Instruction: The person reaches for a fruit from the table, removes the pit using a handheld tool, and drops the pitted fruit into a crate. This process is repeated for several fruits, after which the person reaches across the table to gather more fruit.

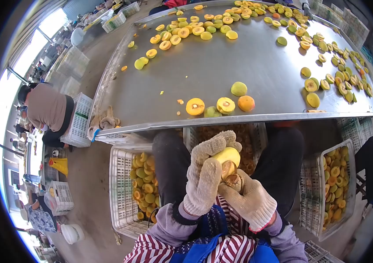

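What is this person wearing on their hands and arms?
Both the left hand and the right hand wear thick knitted work gloves, off-white and grubby. The right glove's cuff has a red edge. The sleeves are greyish-purple, with a dark band at the left wrist.

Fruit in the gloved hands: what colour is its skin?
Pale yellow fruit, best seen in the head view.

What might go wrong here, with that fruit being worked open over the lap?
The peach is held in mid-air by the gloved left hand while the right hand works at its pit end; it may slip and drop between the knees. A green fruit lying at the table edge might roll off onto the lap.
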`<state>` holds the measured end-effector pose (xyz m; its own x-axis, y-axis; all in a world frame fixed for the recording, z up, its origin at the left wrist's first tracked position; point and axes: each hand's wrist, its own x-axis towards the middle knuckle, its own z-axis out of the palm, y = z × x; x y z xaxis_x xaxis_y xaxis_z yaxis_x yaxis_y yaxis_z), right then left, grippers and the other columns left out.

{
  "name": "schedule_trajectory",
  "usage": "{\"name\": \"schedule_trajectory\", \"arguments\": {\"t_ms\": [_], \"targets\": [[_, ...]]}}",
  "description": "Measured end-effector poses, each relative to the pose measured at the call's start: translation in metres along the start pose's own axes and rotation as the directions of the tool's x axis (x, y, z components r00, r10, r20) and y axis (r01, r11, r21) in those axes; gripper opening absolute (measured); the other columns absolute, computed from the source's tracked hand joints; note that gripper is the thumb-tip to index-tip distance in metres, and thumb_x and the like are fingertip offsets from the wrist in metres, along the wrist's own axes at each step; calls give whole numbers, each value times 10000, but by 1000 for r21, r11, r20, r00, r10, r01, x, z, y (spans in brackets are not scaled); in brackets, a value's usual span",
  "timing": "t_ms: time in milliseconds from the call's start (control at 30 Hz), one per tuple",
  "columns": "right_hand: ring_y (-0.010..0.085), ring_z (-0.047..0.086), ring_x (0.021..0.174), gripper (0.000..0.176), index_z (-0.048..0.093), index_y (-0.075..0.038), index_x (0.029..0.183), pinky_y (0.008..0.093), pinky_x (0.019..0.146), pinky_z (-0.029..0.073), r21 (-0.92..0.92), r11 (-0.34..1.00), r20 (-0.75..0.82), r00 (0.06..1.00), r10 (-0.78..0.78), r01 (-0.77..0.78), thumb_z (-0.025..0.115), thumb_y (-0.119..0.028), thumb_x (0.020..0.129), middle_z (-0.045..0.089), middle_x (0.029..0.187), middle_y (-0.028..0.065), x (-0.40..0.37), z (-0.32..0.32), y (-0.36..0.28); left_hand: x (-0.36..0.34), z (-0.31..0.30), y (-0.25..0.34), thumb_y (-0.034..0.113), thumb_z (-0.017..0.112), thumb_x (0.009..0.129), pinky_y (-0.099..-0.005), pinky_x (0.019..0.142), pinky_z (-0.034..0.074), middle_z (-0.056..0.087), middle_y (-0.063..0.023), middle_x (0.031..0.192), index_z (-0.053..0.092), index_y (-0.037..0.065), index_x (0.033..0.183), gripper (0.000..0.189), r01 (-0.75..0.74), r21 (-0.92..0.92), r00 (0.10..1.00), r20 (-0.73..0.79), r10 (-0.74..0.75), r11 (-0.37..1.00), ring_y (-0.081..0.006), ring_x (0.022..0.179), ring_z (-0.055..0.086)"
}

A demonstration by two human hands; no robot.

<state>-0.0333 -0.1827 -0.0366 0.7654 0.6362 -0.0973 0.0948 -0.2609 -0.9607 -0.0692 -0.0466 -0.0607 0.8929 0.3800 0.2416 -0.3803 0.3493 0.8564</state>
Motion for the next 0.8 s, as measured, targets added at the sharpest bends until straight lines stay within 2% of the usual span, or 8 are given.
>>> {"name": "schedule_trajectory", "arguments": {"t_ms": [67,133,200,433,500,600,733,800], "targets": [[209,635,582,296,635,-25,1065,330,561,509,152,974,100,983,153,-167,703,-281,934,624,678,59,2,-5,-1,3,5,-5,274,528,1046,-377,1012,487,552,-190,1399,510,-9,1379,437,-135,139,991,-7,137,981,-272,1187,618],[77,522,515,265,609,-44,1018,261,489,439,353,788,385,846,369,-504,656,-301,976,538,627,-26,8,-16,-4,15,3,10,350,522,1045,-375,979,507,583,-188,1347,513,-11,1373,487,-45,261,997,72,27,964,-266,1138,635],[68,499,491,261,595,-49,991,245,461,409,421,727,443,822,357,-543,655,-303,977,538,621,-22,10,-21,0,26,4,16,392,509,1052,-345,901,536,658,-163,1219,579,-37,1293,498,130,360,982,84,-171,924,-230,1021,670],[61,431,422,280,570,-48,936,219,387,325,555,486,600,730,328,-675,643,-314,978,514,588,-16,15,-37,16,53,21,18,256,514,1051,-309,804,555,720,-135,1072,660,-36,1174,349,89,721,949,147,-277,687,-192,905,698],[64,425,420,282,574,-47,916,221,384,321,549,479,618,719,318,-684,639,-314,978,509,581,-12,16,-45,19,56,22,10,189,570,1021,-301,788,556,736,-136,1026,675,-22,1150,269,-95,744,964,235,-127,662,-187,890,710],[72,413,412,286,580,-48,869,226,374,307,611,387,651,716,253,-691,636,-308,975,500,570,-5,14,-48,32,63,20,1,205,680,936,-349,701,573,729,-113,990,715,83,1089,199,-106,763,942,283,-182,637,-293,835,733],[85,391,396,284,583,-55,816,235,362,282,685,247,664,727,175,-685,641,-289,966,484,559,-3,14,-51,40,68,23,-2,230,704,908,-341,674,565,728,-99,1011,718,104,1088,220,-169,801,914,345,-212,574,-270,820,730],[82,384,394,282,581,-55,811,234,364,279,682,233,679,719,151,-693,637,-285,965,480,557,-4,14,-53,45,68,25,-7,255,733,869,-344,664,560,724,-101,1063,714,108,1090,266,-412,777,891,454,30,475,-279,822,724]]}}
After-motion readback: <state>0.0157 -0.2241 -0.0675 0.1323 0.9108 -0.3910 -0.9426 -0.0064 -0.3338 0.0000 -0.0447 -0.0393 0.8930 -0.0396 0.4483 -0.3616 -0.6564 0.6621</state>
